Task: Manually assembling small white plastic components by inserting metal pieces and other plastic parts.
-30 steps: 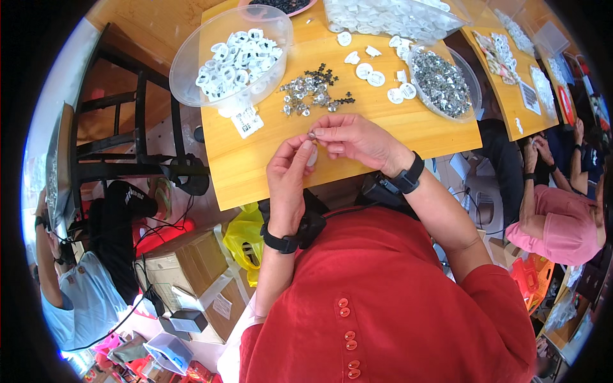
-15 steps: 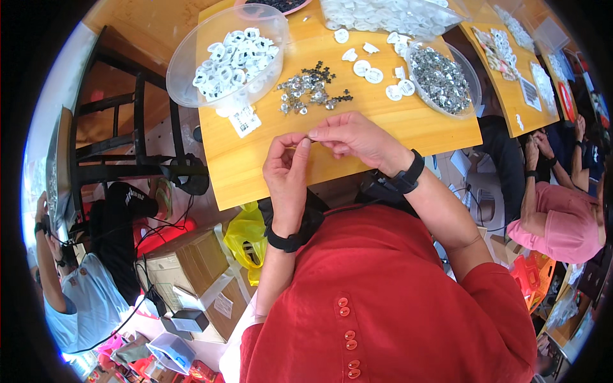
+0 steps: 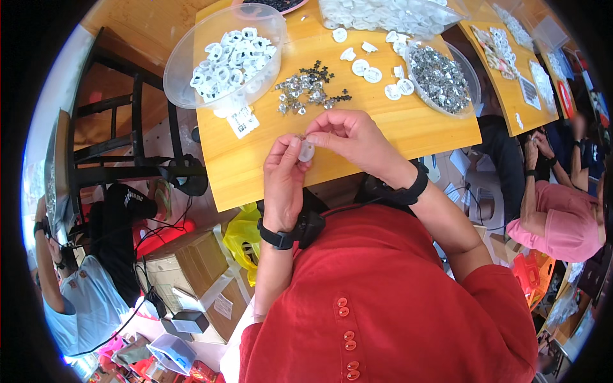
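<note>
One co-worker in a pale blue shirt (image 3: 89, 297) is at the far left, below a black frame (image 3: 124, 172). Next come a cardboard box (image 3: 191, 274) and a yellow plastic bag (image 3: 242, 239), low beside the wooden surface (image 3: 233, 172). On its left part stands a clear tub (image 3: 182, 67) partly filled with white plastic pieces (image 3: 233, 67), with a printed label (image 3: 243, 122) just beside it. A pink dish (image 3: 299, 7) of black bits is at the top edge.

Near the surface's front edge, the left hand (image 3: 283, 169) has its thumb and fingers clamped on a whitish disc (image 3: 307, 152), above the wood. Beyond it lie shiny clear pieces (image 3: 295, 96) and black cross-shaped pieces (image 3: 319, 70). Right of the disc, the right hand (image 3: 357, 137) has thumb and forefinger close together at its upper rim; I cannot tell whether they grip it.

Farther right are loose white caps (image 3: 372, 75), a heap of white pieces (image 3: 396, 18) in clear plastic, and silvery pieces (image 3: 439, 80) in a round container (image 3: 475, 86). A co-worker in pink (image 3: 559, 223) is at the far right.
</note>
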A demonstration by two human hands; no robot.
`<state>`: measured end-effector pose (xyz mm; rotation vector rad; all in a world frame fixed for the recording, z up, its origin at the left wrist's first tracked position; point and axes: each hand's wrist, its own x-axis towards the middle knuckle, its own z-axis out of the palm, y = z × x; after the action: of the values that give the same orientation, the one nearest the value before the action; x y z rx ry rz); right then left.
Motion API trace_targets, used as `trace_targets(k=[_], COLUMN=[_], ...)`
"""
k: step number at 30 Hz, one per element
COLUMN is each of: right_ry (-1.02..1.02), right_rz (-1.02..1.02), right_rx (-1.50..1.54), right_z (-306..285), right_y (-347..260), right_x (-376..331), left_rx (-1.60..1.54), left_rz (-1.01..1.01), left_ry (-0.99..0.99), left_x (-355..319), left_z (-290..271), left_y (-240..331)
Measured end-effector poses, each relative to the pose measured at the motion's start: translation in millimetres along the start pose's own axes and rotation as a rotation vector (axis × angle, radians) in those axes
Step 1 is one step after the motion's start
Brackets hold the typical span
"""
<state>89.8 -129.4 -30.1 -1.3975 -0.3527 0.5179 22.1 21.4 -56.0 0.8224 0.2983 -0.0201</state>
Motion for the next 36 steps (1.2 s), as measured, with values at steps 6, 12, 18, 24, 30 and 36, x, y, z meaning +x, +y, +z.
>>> trace_targets(k=[6, 12, 18, 24, 30, 36], right_ry=[0.004, -0.002, 0.113, 0.119, 0.169, 0.247], right_rz=[-0.031, 0.027, -0.086, -0.274, -0.347, -0.314], right_rx=[-0.157, -0.212, -0.333, -0.560, -0.580, -0.500], right_z=[-4, -4, 3, 10, 15, 19], right_y=[-1, -9, -25, -23, -17, -16], right_x=[4, 14, 0, -7, -9, -20], left_rx=[0.285, 1.062, 0.356, 0.350, 0.180, -0.171], left_rz=[0.115, 0.569, 0.155, 0.158, 0.111, -0.013], left_ry=[0.118, 0.082, 0.104, 0.088, 0.063, 0.034], left_x=[-2, -5, -3, -3, -3, -3], left_z=[10, 15, 10, 14, 6, 11], left_y=[-2, -1, 0, -2, -4, 3])
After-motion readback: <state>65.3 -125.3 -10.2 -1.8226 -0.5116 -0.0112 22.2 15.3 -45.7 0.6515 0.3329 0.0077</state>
